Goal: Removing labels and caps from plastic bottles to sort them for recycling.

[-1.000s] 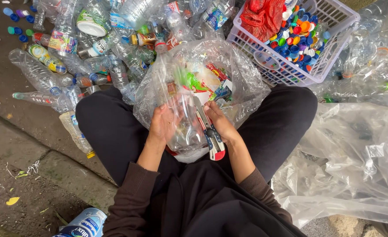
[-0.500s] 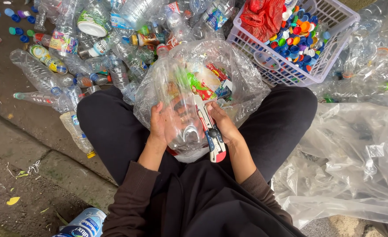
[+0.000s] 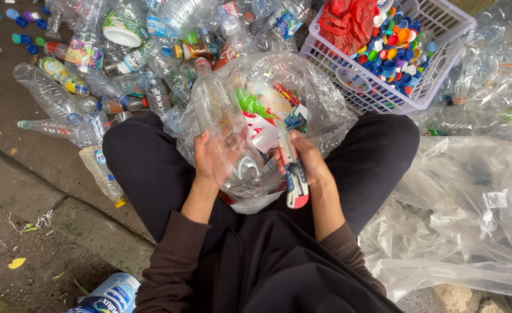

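**Ana:** Looking down from the head camera, the person sits on the ground with dark trousers spread, and an open clear plastic bag [image 3: 325, 110] of torn labels sits between the knees. What crowds in around it?

**Ben:** Plenty. Along the top edge of the ground, a heap of empty plastic bottles [image 3: 146, 52], most of them clear, spreads toward the left. Loose blue caps [image 3: 27, 23] lie at the top left corner. At top right stands a white plastic basket [image 3: 441, 75] full of coloured caps, with a red bag [image 3: 354, 26] stuffed into its left end. A big sheet of clear plastic film [image 3: 470, 214] covers the ground on the right. A blue-labelled container [image 3: 108, 293] lies at the bottom left edge.

**Ana:** And the bottle in hand?

**Ben:** A clear bottle [image 3: 224, 124], no label on it that I can see, cap end pointing away toward the heap, base toward the lap, tilted and held over the open bag. The left hand [image 3: 209, 159] wraps its lower body, fingers curled round the far side, seen through the plastic.

**Ana:** The other hand?

**Ben:** The right hand [image 3: 308, 162] is closed round a utility knife [image 3: 293, 174], grey and blue with a red butt end. Its front end points at the bottle's side; I can't tell if the blade touches.
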